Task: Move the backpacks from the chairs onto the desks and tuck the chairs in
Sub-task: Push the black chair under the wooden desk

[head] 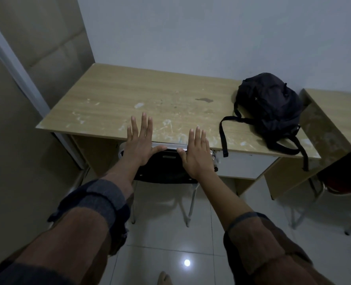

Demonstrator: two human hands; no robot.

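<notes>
centre of frame: a wooden worktop [113, 95] stands against a pale wall, its surface scuffed with white marks and one dark stain. a black backpack [270, 103] lies on the right end of the worktop, near the wall; its straps trail over the front edge and hang down.

lower centre: a chair [164, 167] with a black backrest and chrome top rail sits pushed in under the front edge of the worktop, its metal legs on the tiled floor [170, 233].

left hand [140, 144]: fingers straight and spread, palm pressed flat on the left part of the chair's top rail, grasping nothing. right hand [197, 152]: fingers straight, palm flat against the right part of the same rail, grasping nothing. both forearms show rolled sleeves.

right edge of frame: a second worktop [339, 112] stands just beside the first. a red chair [343, 188] shows partly beneath it, its seat mostly hidden.
</notes>
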